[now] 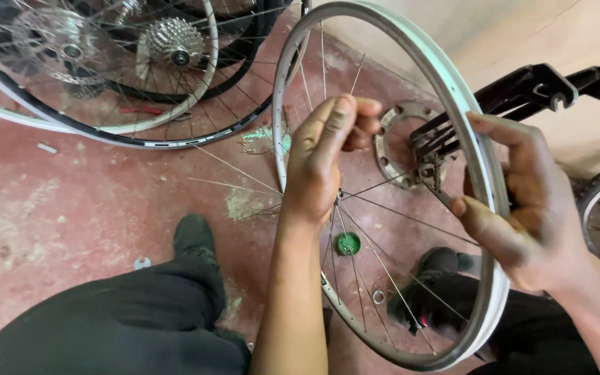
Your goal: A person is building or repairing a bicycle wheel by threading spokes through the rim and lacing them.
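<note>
Left hand (324,156) fingers pinching spoke (376,186) inside silver rim (463,104); right hand (522,201) fingers wrapped round rim edge. Rim upright between knees, over red floor (71,201). Only few spokes laced, hub flange (390,142) mostly bare, so plenty left. Finished wheels (105,69) lying behind.

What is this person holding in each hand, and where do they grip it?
The right hand grips the silver wheel rim at its right edge. The left hand pinches something thin among the spokes, likely a spoke; which cannot be told.

Left hand (324,156) hides the hub; leaning wheels (105,76) cut off at top.
</note>
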